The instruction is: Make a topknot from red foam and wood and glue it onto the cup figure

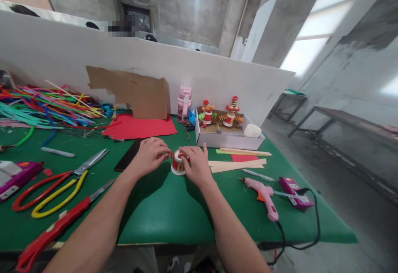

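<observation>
An upside-down red-and-white paper cup (178, 166) stands on the green tabletop (161, 210), its wide white rim down. My right hand (195, 164) closes around the cup's right side, and its fingers hide part of the top and that side. On the opposite side, my left hand (151, 155) pinches a small orange-red folded paper strip (171, 154) against or close to the cup. Whether the strip is fixed to the cup cannot be made out. A dark flat phone-like slab (127, 160) lies partly behind my left hand.
A white box (230, 142) holds two cup figures (230, 119). To the right lie paper strips (239, 165), a pink glue gun (263, 194) with a cord and a purple power block (295, 192). Scissors (79, 172), a red-handled knife (59, 227), red paper (139, 127) and pipe cleaners (56, 105) occupy the left.
</observation>
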The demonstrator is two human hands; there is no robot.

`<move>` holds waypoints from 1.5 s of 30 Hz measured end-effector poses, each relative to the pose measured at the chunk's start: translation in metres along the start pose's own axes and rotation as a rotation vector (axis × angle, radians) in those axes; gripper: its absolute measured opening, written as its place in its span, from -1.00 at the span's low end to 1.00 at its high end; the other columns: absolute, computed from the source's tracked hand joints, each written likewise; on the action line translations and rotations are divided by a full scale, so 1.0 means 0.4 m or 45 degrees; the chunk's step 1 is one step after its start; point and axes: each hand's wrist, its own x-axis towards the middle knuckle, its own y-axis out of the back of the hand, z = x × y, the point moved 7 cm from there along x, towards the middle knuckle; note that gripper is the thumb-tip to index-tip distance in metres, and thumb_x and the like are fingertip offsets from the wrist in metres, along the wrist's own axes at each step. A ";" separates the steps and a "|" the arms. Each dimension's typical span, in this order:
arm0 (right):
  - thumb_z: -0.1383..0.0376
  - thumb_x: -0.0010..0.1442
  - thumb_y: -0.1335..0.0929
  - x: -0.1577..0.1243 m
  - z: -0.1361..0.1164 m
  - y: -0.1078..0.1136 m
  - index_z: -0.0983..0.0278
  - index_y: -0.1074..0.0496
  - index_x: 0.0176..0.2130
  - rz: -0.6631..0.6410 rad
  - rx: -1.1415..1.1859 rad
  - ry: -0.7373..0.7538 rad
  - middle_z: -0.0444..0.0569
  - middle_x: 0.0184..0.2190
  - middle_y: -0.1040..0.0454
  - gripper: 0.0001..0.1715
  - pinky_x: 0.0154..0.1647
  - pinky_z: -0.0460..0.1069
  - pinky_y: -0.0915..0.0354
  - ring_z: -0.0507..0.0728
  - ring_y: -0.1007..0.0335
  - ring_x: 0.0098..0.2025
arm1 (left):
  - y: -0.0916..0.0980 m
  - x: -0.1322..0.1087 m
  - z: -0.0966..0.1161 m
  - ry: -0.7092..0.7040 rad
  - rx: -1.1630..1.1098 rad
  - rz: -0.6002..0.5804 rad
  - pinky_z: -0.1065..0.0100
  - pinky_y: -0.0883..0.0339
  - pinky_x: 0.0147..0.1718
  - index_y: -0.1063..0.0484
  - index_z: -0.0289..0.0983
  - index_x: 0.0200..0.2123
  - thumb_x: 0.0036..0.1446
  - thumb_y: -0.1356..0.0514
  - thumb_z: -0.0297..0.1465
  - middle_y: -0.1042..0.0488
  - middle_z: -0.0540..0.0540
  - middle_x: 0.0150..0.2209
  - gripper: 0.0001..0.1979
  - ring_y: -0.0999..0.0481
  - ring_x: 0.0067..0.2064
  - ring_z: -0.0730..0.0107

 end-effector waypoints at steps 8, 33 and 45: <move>0.39 0.27 -0.27 0.001 -0.001 -0.001 0.13 -0.45 0.04 0.004 -0.006 0.001 -0.02 0.01 -0.54 -0.62 0.40 0.37 0.30 0.18 -0.37 0.09 | -0.007 -0.002 -0.002 0.000 -0.018 0.016 0.06 -0.17 0.01 -0.50 -0.15 -0.39 0.21 -0.11 -0.29 -0.59 -0.09 -0.21 -0.80 -0.43 -0.02 0.12; 0.38 0.28 -0.27 0.002 -0.001 0.001 0.15 -0.45 0.03 -0.010 -0.003 -0.013 0.00 0.01 -0.53 -0.65 0.41 0.36 0.32 0.19 -0.36 0.10 | 0.011 -0.005 -0.011 0.058 0.019 0.031 0.00 -0.19 0.01 -0.53 -0.14 -0.38 0.10 -0.19 -0.30 -0.55 -0.12 -0.18 -0.88 -0.41 -0.01 0.05; 0.39 0.27 -0.28 0.001 -0.003 0.002 0.16 -0.45 0.02 -0.008 -0.009 -0.013 0.00 0.00 -0.53 -0.65 0.41 0.35 0.30 0.19 -0.36 0.09 | 0.003 0.000 0.024 0.090 0.133 0.056 0.06 -0.19 -0.07 -0.42 -0.19 -0.44 0.09 -0.14 -0.41 -0.55 -0.13 -0.23 -0.91 -0.42 -0.07 0.08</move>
